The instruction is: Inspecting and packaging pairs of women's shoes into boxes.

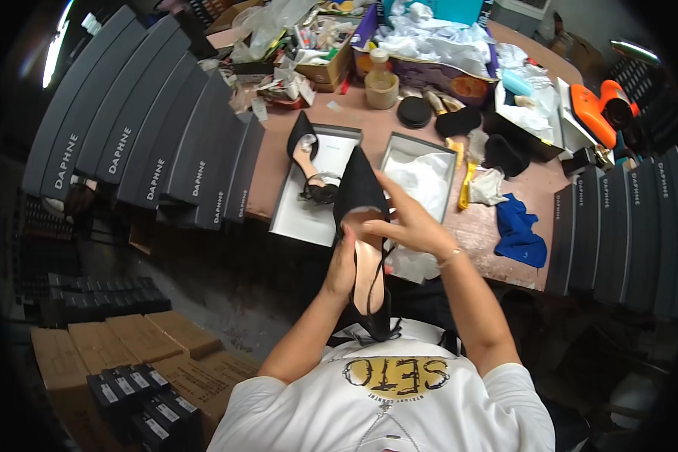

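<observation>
Left hand (342,267) gripping black shoe (359,183), right hand (416,224) half-open along its right side, shoe between both

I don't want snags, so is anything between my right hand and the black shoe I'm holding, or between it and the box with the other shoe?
Nothing visible stands between your right hand and the black shoe. Toward the box I see no barrier, but the other shoe lies along its left side.

Lettering (119,151) on grey boxes (139,98), white shirt (316,407)
</observation>
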The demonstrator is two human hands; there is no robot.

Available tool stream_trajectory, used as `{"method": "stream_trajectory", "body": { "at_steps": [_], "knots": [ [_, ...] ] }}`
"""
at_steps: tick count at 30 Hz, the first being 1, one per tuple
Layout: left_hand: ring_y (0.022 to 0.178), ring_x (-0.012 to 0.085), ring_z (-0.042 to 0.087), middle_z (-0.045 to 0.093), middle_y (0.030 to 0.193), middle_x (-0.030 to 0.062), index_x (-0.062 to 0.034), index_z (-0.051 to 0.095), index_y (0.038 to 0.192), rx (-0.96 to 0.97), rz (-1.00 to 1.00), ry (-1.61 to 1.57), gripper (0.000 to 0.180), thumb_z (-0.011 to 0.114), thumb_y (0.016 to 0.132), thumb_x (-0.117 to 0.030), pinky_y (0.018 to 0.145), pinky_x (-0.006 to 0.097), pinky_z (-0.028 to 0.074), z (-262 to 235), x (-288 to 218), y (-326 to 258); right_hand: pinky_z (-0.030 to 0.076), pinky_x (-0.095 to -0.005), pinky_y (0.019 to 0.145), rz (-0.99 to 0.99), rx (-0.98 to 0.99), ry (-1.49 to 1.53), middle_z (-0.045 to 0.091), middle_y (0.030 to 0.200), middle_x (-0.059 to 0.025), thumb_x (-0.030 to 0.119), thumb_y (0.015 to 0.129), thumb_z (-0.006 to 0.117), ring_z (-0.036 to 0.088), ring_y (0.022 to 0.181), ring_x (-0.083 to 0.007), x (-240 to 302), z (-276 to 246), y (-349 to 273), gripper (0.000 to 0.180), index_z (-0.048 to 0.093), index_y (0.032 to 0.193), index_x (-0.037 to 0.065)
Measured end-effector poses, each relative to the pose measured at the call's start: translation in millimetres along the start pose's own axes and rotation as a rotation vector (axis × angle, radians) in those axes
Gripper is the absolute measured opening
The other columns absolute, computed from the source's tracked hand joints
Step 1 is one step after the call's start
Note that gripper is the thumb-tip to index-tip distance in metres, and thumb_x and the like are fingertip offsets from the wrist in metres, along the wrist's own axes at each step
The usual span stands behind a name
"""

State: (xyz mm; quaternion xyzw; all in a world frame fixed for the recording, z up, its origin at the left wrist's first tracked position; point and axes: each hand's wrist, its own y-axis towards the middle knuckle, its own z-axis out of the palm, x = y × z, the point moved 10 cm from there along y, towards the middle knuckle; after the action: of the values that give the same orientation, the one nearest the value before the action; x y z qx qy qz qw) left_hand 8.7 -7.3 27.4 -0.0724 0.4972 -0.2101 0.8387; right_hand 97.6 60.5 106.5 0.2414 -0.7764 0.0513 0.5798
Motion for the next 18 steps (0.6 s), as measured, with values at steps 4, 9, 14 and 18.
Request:
{"method": "stream_trajectory", "body": {
  "at_steps": [4, 9, 14, 18],
  "knots": [
    [0.089, 0.0201, 0.062, 0.058, 0.112, 0.0144, 0.0018, 0.048, 0.124, 0.028, 0.115, -0.177, 0.080, 0.022, 0.092, -0.067, 0.062, 0.030, 0.056, -29.5, -50.6, 12.4, 0.041, -0.0406, 0.098, 0.192, 0.192, -0.324, 0.043, 0.135, -0.0228, 0.023, 0.080, 0.070, 0.048, 0.120, -0.0367, -59.4, 6.2, -37.0, 0.073, 0.033, 0.142, 0.007],
    [0.093, 0.0201, 0.060, 0.058, 0.115, 0.0162, 0.0052, 0.049, 0.122, 0.270, 0.218, -0.152, 0.074, 0.031, 0.094, -0.061, 0.074, 0.030, 0.052, -16.6, -86.3, 11.7, 0.038, -0.0454, 0.099, 0.048, 0.278, -1.177, 0.051, 0.127, -0.0197, 0.014, 0.081, 0.062, 0.044, 0.122, -0.0364, -131.4, 46.9, -49.0, 0.044, 0.052, 0.122, 0.003],
    [0.079, 0.0159, 0.063, 0.064, 0.092, 0.0117, 0.0020, 0.055, 0.112, 0.195, 0.219, -0.051, 0.067, 0.036, 0.094, -0.059, 0.067, 0.026, 0.051, -18.3, -95.0, 4.7, 0.038, -0.0451, 0.096, 0.139, 0.306, -1.015, 0.057, 0.116, -0.0146, 0.012, 0.079, 0.063, 0.049, 0.114, -0.0297, -103.8, 20.1, -30.9, 0.020, 0.062, 0.098, 0.004],
    [0.069, 0.0137, 0.061, 0.063, 0.082, 0.0074, 0.0001, 0.057, 0.106, 0.088, 0.174, -0.106, 0.069, 0.029, 0.095, -0.062, 0.062, 0.024, 0.050, -24.1, -90.1, 6.5, 0.042, -0.0396, 0.096, 0.256, 0.044, -0.158, 0.058, 0.121, -0.0165, 0.021, 0.083, 0.067, 0.054, 0.112, -0.0301, -21.1, 1.0, -40.4, 0.040, 0.057, 0.117, 0.000]
  ]
}}
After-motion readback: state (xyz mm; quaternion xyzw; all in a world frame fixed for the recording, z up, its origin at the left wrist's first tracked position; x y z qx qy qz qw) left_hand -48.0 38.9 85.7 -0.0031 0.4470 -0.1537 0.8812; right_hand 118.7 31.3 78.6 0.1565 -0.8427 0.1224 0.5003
